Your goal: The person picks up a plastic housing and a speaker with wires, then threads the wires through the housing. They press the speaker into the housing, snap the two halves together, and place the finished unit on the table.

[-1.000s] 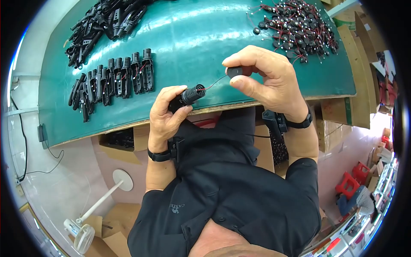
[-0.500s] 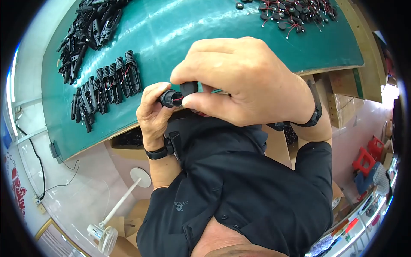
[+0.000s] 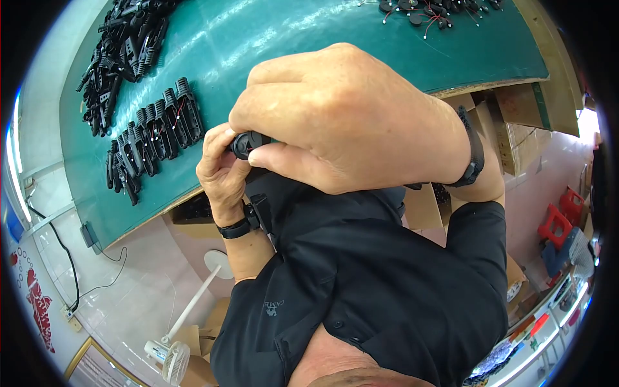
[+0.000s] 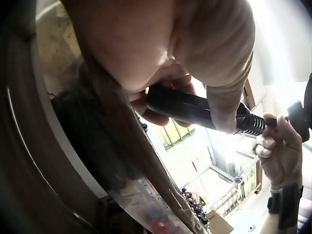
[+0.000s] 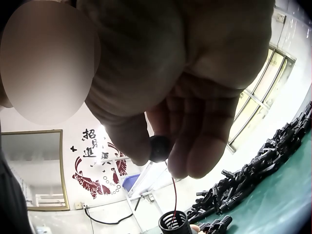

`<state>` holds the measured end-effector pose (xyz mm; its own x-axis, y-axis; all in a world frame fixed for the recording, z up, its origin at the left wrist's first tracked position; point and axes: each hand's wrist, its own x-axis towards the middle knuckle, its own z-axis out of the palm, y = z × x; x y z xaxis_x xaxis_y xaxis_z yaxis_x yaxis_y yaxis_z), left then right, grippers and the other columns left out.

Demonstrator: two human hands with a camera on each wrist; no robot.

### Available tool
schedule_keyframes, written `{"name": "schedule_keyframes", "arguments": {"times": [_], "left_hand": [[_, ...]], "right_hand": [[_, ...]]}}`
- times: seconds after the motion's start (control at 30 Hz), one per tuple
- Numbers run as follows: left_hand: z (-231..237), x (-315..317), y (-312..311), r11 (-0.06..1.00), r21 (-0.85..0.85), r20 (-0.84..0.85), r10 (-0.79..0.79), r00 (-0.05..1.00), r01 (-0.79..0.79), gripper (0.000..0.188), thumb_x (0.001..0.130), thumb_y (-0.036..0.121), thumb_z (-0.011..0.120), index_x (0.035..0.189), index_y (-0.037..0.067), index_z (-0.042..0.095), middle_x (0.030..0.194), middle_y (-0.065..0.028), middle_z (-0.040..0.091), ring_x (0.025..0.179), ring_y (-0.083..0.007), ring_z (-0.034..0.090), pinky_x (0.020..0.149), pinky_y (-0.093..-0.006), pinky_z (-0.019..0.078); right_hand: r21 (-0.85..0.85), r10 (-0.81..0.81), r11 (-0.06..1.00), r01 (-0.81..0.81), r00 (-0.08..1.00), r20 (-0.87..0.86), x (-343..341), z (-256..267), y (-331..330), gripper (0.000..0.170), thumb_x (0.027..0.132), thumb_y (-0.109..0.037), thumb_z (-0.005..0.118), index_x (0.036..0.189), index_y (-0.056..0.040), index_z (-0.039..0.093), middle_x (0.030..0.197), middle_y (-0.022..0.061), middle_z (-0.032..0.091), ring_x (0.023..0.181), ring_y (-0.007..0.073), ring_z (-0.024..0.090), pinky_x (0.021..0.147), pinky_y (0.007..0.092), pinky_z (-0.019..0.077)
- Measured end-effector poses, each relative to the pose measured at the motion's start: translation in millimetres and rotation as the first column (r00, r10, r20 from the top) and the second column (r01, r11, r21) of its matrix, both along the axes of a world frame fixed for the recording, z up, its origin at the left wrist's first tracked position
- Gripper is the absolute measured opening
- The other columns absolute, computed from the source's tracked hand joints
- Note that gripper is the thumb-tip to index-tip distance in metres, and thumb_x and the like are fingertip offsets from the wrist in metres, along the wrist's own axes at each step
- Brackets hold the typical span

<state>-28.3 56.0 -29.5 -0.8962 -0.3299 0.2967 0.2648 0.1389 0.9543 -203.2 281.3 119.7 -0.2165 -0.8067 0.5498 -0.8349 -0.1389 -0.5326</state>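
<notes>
The left hand [image 3: 222,177] grips a black housing [image 3: 241,147]; in the left wrist view the housing [image 4: 183,106] is long, with a ribbed end [image 4: 252,123] pointing toward the right hand [image 4: 280,156]. Held between thumb and fingertips of the right hand [image 3: 348,122] is a small black round part [image 3: 260,138], just beside that end. In the right wrist view a red wire [image 5: 175,195] runs from the round part [image 5: 159,148] down into the ribbed opening [image 5: 174,223], with a gap between them. The right hand hides part of the housing from above.
A row of black housings [image 3: 155,132] lies on the green table [image 3: 271,39], left of the hands. Behind it is a heap of black parts [image 3: 119,61]. Round parts with red wires [image 3: 432,13] lie at the far right. Cardboard boxes [image 3: 422,209] stand below the table edge.
The right hand has carried the round part leftward from well apart to beside the ribbed end. The left hand has shifted slightly left, still gripping the housing. The head view has turned.
</notes>
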Motion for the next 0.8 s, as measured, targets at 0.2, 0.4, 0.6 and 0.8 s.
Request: {"name": "schedule_keyframes", "arguments": {"times": [0.2,0.4,0.6,0.8], "left_hand": [[3.1,-5.8,3.7,0.998,-0.054,-0.032,0.026,0.999,-0.028,0.056,0.079,-0.002,0.089,0.131,0.002,0.069,0.13,-0.0148,0.065,0.118,-0.0238,0.062,0.101,-0.0353,0.0518],[6.3,-8.8,5.9,0.997,-0.065,-0.04,0.03,0.999,-0.033,0.056,0.079,0.0,0.09,0.131,0.002,0.07,0.13,-0.0147,0.065,0.117,-0.0235,0.062,0.1,-0.0351,0.0518],[4.9,-9.1,4.7,0.996,-0.084,-0.069,0.013,0.998,-0.019,0.055,0.079,0.002,0.09,0.13,0.002,0.07,0.129,-0.0147,0.065,0.117,-0.0239,0.062,0.1,-0.0355,0.0512],[4.8,-8.4,3.7,0.995,-0.094,-0.055,0.005,0.998,-0.01,0.054,0.079,0.004,0.091,0.13,0.002,0.07,0.128,-0.0144,0.066,0.117,-0.0245,0.062,0.101,-0.036,0.0507]], "right_hand": [[0.0,-0.02,1.0,0.02,1.0,-0.019,-1.6,-0.5,2.3,0.03,0.077,-0.013,0.083,0.101,-0.004,0.068,0.087,0.0094,0.064,0.078,0.0296,0.066,0.065,0.0389,0.0525],[-0.04,-0.027,0.999,0.026,0.999,-0.027,-1.1,-1.2,1.5,0.028,0.077,-0.012,0.082,0.099,-0.0033,0.068,0.085,0.0099,0.064,0.078,0.0302,0.066,0.066,0.0391,0.0527],[-0.046,-0.011,0.999,0.01,1.0,-0.023,-1.7,-5.3,-1.9,0.027,0.078,-0.012,0.081,0.099,-0.0029,0.068,0.085,0.0099,0.064,0.077,0.0302,0.066,0.066,0.0389,0.0528],[-0.036,-0.003,0.999,0.003,1.0,-0.017,-0.8,-8.6,-5.2,0.026,0.079,-0.013,0.081,0.098,-0.0028,0.068,0.084,0.0098,0.063,0.075,0.0302,0.065,0.065,0.0387,0.0528]]}}
